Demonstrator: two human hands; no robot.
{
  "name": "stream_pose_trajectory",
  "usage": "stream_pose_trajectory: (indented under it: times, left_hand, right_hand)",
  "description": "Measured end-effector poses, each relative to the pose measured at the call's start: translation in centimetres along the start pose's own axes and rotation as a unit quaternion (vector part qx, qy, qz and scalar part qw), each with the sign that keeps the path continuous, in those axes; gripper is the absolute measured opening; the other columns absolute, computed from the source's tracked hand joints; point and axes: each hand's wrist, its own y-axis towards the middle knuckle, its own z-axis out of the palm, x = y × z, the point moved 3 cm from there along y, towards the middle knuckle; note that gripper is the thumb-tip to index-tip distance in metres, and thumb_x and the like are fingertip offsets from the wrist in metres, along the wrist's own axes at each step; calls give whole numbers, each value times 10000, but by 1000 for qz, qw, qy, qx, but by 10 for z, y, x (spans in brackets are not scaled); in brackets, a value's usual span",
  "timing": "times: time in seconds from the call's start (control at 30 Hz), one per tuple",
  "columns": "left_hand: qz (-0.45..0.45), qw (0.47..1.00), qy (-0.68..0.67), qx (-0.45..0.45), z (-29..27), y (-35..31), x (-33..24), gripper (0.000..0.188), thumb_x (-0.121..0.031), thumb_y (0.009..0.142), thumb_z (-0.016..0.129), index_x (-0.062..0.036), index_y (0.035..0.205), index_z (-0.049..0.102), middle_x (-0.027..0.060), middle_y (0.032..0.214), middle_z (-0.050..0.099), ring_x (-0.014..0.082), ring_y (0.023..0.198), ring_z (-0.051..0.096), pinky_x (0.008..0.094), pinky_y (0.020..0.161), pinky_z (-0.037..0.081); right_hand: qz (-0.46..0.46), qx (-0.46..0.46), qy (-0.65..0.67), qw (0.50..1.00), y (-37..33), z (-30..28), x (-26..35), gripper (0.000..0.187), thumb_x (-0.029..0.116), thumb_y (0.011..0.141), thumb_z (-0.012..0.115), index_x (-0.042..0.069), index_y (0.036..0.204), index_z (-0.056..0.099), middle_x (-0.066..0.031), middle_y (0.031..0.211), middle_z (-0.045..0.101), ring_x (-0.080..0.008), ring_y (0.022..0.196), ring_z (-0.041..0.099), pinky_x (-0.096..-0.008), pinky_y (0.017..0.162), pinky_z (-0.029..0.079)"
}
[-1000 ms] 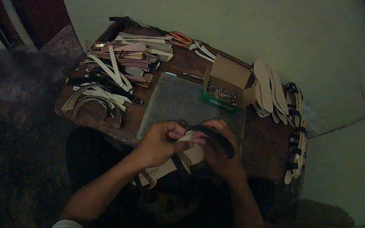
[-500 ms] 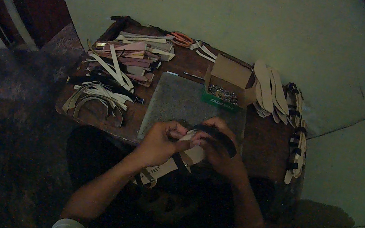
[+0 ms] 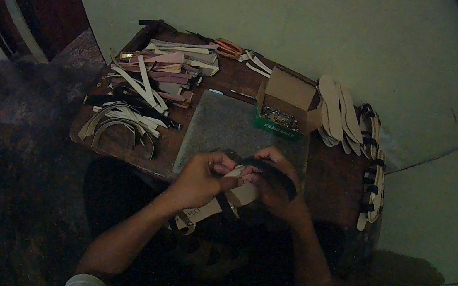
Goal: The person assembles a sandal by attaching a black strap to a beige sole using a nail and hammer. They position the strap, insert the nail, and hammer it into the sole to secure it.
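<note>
A beige sandal sole (image 3: 208, 211) slants over my lap at the table's near edge, with dark straps across its lower part. My left hand (image 3: 200, 177) is closed at the sole's upper end, thumb and fingers pinched at its edge. From the other side my right hand (image 3: 277, 194) pinches a black strap (image 3: 274, 175), which curves over the fingers. Both sets of fingertips meet where strap and sole come together; the exact join is hidden by the fingers.
A grey slab (image 3: 220, 124) lies mid-table beneath an open box of small metal pieces (image 3: 280, 118). Piled strips (image 3: 160, 67) cover the left side, beside orange-handled scissors (image 3: 228, 49). Loose beige soles (image 3: 332, 108) and strapped soles (image 3: 374, 188) line the right edge.
Both hands keep nearly the same place and grip. The sandal sole has shifted very slightly between them.
</note>
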Motion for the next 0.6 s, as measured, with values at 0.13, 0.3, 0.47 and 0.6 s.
stream_pose_trajectory:
  times: [0.13, 0.3, 0.47, 0.6]
  left_hand:
    - [6, 1000, 22, 6, 0, 1, -2, 190, -107, 836, 772, -1, 917, 637, 58, 874, 699, 94, 778, 639, 251, 673, 511]
    - [-3, 999, -31, 20, 0, 1, 0, 179, -109, 828, 779, -23, 909, 644, 43, 864, 694, 93, 774, 644, 268, 685, 526]
    - [-38, 999, -24, 8, -2, -3, -13, 182, -107, 808, 794, -30, 889, 650, 47, 879, 695, 108, 787, 652, 270, 697, 530]
    - [-18, 1000, -3, 6, -5, -2, -12, 188, -100, 799, 799, -34, 891, 648, 47, 873, 689, 114, 796, 649, 273, 699, 528]
  right_hand:
    - [-130, -43, -10, 991, -2, 1, -8, 296, 29, 840, 684, 7, 1103, 549, -127, 1002, 640, -212, 909, 643, -345, 844, 502]
    - [-56, -72, 29, 995, -2, 1, 6, 260, 41, 832, 699, -5, 1073, 615, -150, 1041, 652, -249, 962, 645, -366, 865, 501]
    - [2, 15, 16, 1000, -1, -4, 7, 270, 80, 841, 706, -3, 1088, 636, -142, 1037, 676, -233, 977, 656, -350, 871, 500]
    - [12, 23, 22, 999, 2, -2, 8, 269, 76, 849, 699, 1, 1102, 644, -141, 1041, 680, -219, 973, 659, -341, 869, 502]
